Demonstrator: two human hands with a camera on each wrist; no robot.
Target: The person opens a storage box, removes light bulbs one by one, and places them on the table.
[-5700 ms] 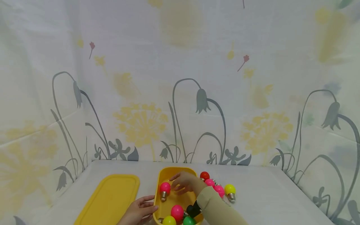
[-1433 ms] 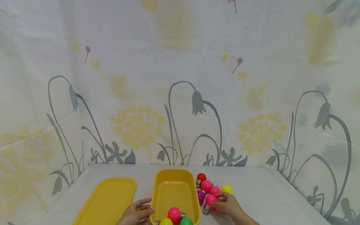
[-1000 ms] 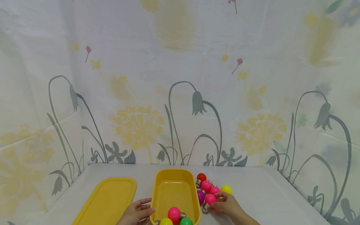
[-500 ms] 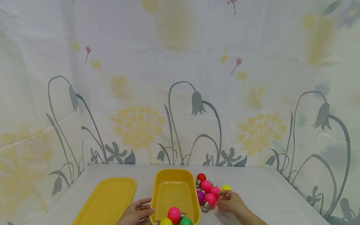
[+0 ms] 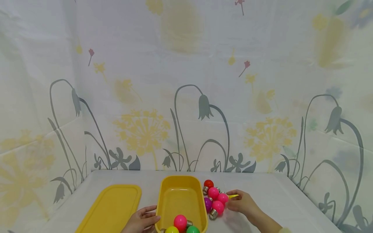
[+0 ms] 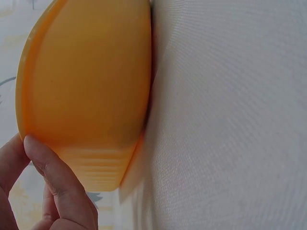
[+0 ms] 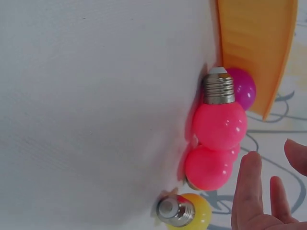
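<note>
Left grip pinches the rim of the yellow box; right grip hangs relaxed near the loose yellow bulb

Biggest on my head feed is the pale cloth backdrop, printed with grey bellflowers and yellow blooms. Below it spreads the white-covered bench. I see the yellow box near the middle of that, its front end cut off by the bottom of my view. Well to its left lies a flat yellow lid. My left-wrist feed gives me thumb and finger closed at the box's edge, on the left wall. On the right, I get thumb and index finger standing apart, with the edge of a pale sleeve behind the wrist.

Inside the box, at the near end, I count a boxed pink bulb, a boxed yellow bulb and a green bulb, close together. Outside, just off the right wall, I have a cluster: a red bulb farthest away, then a far pink bulb, a middle pink bulb just beside the right fingertips, a near pink bulb, and a purple bulb next to the wall. From my head view the right hand hides most of the loose yellow bulb. Smallest detail: the metal screw base on the near pink bulb.
</note>
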